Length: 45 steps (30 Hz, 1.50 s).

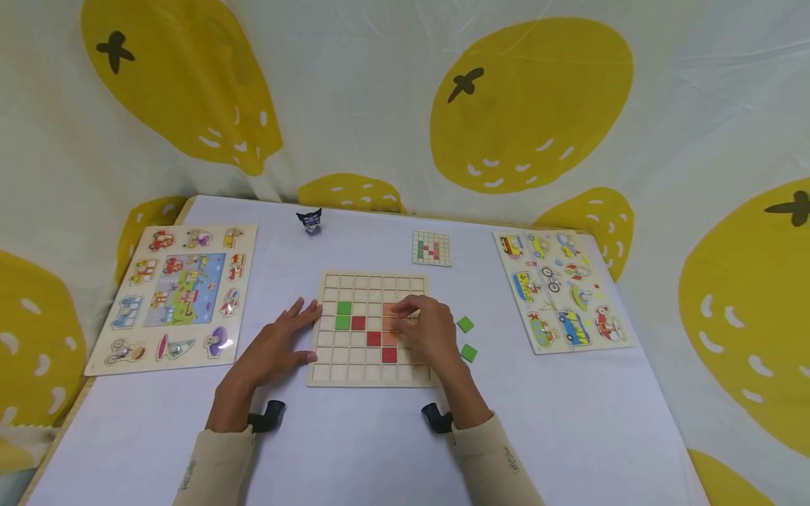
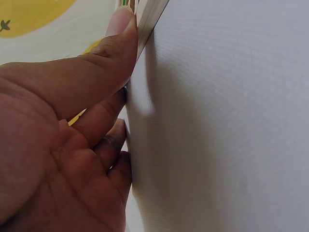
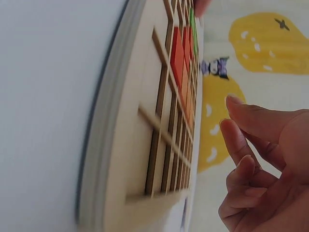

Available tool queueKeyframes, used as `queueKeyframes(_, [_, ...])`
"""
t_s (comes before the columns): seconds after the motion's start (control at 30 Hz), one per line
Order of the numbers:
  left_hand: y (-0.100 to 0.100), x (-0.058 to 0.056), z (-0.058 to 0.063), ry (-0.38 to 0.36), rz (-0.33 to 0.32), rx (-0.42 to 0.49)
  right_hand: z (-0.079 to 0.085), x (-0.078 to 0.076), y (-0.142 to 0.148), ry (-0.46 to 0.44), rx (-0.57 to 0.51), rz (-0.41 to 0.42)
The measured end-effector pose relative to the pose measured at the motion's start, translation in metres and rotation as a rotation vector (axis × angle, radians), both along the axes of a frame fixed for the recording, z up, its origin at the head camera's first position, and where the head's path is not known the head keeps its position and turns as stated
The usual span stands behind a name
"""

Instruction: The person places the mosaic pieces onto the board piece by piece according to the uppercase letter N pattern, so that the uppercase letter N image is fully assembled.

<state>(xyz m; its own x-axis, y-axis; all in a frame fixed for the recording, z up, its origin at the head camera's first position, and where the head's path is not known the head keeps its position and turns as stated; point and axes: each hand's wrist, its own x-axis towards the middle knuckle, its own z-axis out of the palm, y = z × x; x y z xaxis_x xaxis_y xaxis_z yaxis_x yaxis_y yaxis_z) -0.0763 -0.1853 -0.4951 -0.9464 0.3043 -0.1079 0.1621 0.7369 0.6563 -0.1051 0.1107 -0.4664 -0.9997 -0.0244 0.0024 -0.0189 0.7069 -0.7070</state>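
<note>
A wooden grid board point(image 1: 367, 377) lies flat in the middle of the table, holding green tiles point(image 1: 344, 308), red tiles point(image 1: 374, 339) and orange tiles point(image 1: 387, 309) in its squares. My left hand point(image 1: 275, 348) rests at the board's left side with fingers spread; in the left wrist view the thumb point(image 2: 118, 36) touches the board's edge. Over the right part of the board hovers my right hand point(image 1: 430, 330), fingers loosely bent beside the orange column. Seen from the right wrist, its thumb and index fingertips are close together with nothing between them.
Two loose green tiles point(image 1: 467, 337) lie right of the board. Behind it are a small pattern card point(image 1: 432, 249) and a dark figurine point(image 1: 310, 221). Picture puzzle boards stand at the left point(image 1: 171, 299) and right point(image 1: 563, 288). A fruit-print curtain point(image 1: 354, 84) hangs behind the table.
</note>
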Motion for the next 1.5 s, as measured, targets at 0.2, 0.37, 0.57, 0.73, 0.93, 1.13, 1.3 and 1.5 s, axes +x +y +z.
queueKeyframes(0.2, [0.0, 0.0, 0.001, 0.008, -0.004, 0.001, -0.001, 0.0, 0.02, -0.012, 0.016, -0.068])
queueKeyframes(0.37, [0.0, 0.0, 0.001, 0.006, -0.001, -0.002, -0.004, -0.002, 0.038, -0.041, 0.026, -0.123])
queueKeyframes(0.57, [0.0, -0.001, 0.0, 0.005, 0.006, -0.004, -0.006, -0.003, 0.062, -0.058, 0.042, -0.179])
queueKeyframes(0.73, [0.0, -0.001, 0.0, 0.003, 0.006, -0.002, -0.008, -0.004, 0.079, -0.078, 0.046, -0.226])
queueKeyframes(0.93, [0.0, -0.001, -0.001, -0.004, 0.008, 0.0, -0.01, -0.004, 0.095, -0.128, 0.076, -0.271])
queueKeyframes(1.13, [0.0, -0.001, -0.001, -0.008, 0.013, -0.007, -0.008, -0.003, 0.102, -0.185, 0.139, -0.282])
queueKeyframes(1.3, [-0.001, 0.0, -0.001, -0.007, 0.015, 0.004, -0.007, -0.004, 0.103, -0.225, 0.161, -0.281])
queueKeyframes(1.5, [-0.001, 0.0, -0.002, -0.004, 0.015, 0.009, -0.011, -0.005, 0.103, -0.238, 0.185, -0.281])
